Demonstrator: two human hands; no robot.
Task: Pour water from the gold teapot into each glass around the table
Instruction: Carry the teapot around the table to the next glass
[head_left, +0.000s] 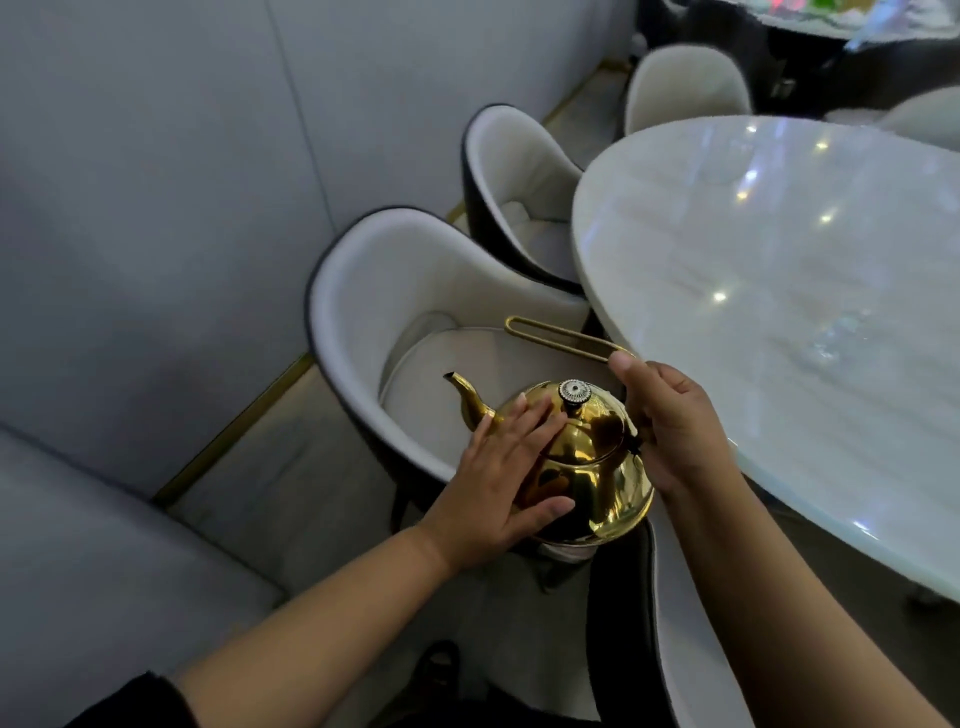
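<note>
The gold teapot (592, 467) is in the air above the gap between a chair and the table, with its spout pointing up and left. My left hand (498, 467) lies flat against the pot's left side and lid, fingers straight. My right hand (670, 421) grips the pot's long looped gold handle (556, 335) near its base on the right side. The lid carries a silver knob (575, 391). The white glossy table (779, 291) spreads out to the right. No glasses show on the part of the table in view.
A white chair with a dark back (415, 312) stands right under the teapot, and two more chairs (519, 192) line the table's far edge. A dark chair back (621, 623) rises just below the pot. A grey wall fills the left.
</note>
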